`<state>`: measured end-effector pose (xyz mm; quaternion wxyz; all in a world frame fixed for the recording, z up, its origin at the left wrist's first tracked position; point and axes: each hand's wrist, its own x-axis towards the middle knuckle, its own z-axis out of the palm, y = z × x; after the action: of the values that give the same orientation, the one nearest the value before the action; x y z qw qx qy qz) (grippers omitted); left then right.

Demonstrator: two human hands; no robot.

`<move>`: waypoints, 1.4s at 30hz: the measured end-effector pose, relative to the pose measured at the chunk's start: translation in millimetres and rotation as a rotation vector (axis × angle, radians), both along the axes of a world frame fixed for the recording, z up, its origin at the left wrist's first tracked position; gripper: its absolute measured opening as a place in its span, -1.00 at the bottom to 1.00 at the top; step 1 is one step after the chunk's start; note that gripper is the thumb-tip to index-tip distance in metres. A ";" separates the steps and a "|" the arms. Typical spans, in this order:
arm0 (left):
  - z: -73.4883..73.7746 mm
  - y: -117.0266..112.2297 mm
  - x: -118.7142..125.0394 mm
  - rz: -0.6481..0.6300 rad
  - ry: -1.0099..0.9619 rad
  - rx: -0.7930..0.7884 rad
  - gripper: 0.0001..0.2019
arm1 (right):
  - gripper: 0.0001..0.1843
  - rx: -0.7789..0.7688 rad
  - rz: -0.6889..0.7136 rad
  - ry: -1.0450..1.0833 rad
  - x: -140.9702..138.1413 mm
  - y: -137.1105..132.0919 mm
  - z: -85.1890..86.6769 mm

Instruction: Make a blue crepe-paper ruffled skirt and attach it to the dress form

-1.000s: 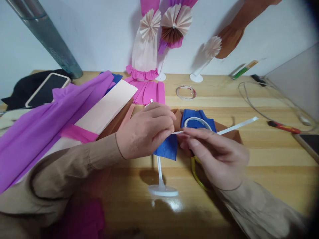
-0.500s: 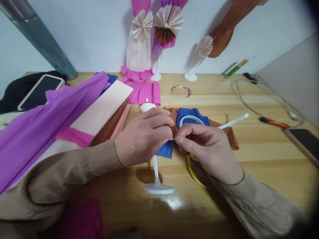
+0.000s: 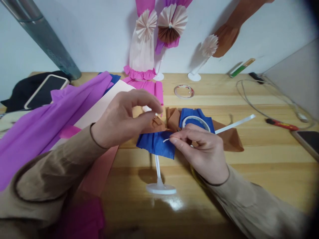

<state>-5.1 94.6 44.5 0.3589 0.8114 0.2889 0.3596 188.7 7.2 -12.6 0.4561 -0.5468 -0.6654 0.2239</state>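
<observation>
My right hand (image 3: 199,151) pinches a thin white twisted strip (image 3: 166,140), whose loose end points left over blue crepe paper. My left hand (image 3: 122,116) is raised, thumb and index finger curved toward each other with a gap between them and nothing visible held. Beneath the hands stands a small figure with a white stand (image 3: 160,189), dressed in a blue crepe paper skirt (image 3: 157,143) and a brown crepe paper top (image 3: 157,124). My left fingers partly hide its white head. Behind my right hand lies a roll of tape (image 3: 195,120), partly covered.
Crepe paper in purple (image 3: 62,109), cream and pink lies at left beside a phone (image 3: 46,91) and a metal flask (image 3: 52,43). Dressed figures (image 3: 146,49) stand by the wall. A ring (image 3: 183,91), cable (image 3: 245,96), red-handled tool (image 3: 281,124) and second phone (image 3: 307,141) lie behind and right.
My left hand has let go of the thin strip and moved left and up, fingers parting. The blue skirt and brown top show more now. My right hand keeps its pinch.
</observation>
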 end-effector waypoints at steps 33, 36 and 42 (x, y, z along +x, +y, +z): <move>-25.2 -3.5 2.1 -0.477 0.388 0.628 -0.78 | -0.69 -0.575 0.139 0.334 27.5 11.0 12.9; -25.6 -4.1 3.0 -0.435 0.343 0.641 -0.82 | -0.67 -0.658 0.143 0.440 26.5 11.8 12.2; -26.9 -14.7 -1.4 -0.275 0.287 0.620 -0.85 | -0.61 -0.742 0.164 0.579 15.5 11.4 11.1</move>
<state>-6.5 79.8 17.6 0.0968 0.9550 0.1020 0.2611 204.2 18.6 -1.5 0.3773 -0.5335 -0.4271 0.6250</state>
